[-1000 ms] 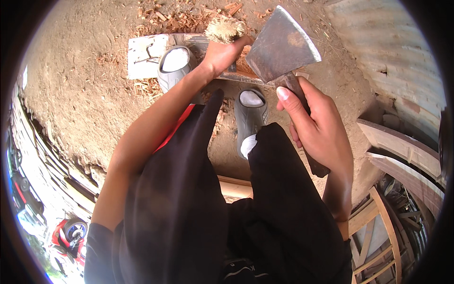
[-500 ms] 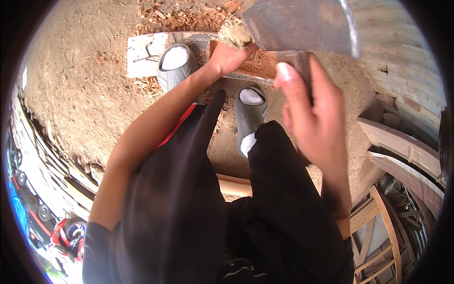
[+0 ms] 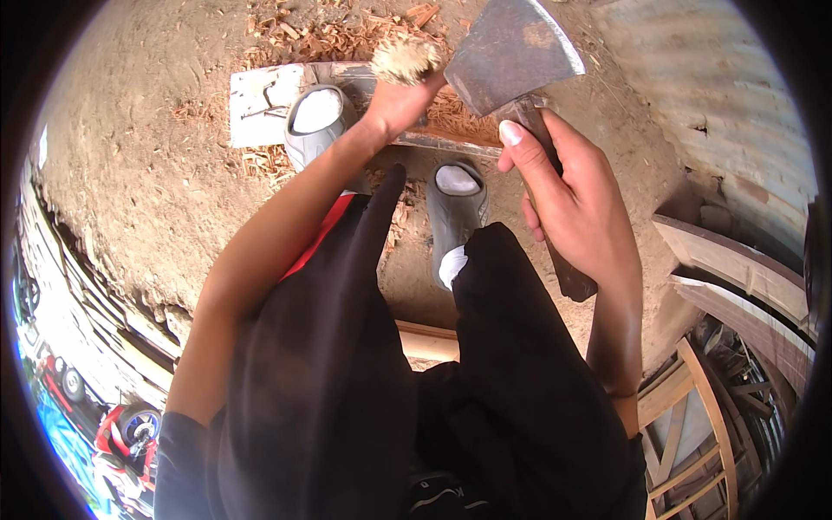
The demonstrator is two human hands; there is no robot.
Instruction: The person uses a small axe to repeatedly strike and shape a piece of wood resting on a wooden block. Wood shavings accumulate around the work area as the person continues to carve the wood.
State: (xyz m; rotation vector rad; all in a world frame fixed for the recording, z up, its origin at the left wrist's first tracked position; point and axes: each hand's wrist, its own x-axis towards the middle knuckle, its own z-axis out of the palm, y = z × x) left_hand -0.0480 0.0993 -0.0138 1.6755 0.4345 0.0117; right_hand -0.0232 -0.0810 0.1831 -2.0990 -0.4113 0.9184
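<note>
Fingers of right hand (image 3: 572,204) clenched round wooden handle of hatchet (image 3: 520,65), blade raised above plank (image 3: 433,130). Left hand (image 3: 403,104) gripping pale frayed wood piece (image 3: 407,59), apparently upright on plank. Grey boots (image 3: 316,121) alongside; wood chips (image 3: 347,35) beyond.

2 grey shoes (image 3: 457,208) on dirt ground (image 3: 139,147), wood chips (image 3: 338,35), corrugated metal sheet (image 3: 719,95).
</note>
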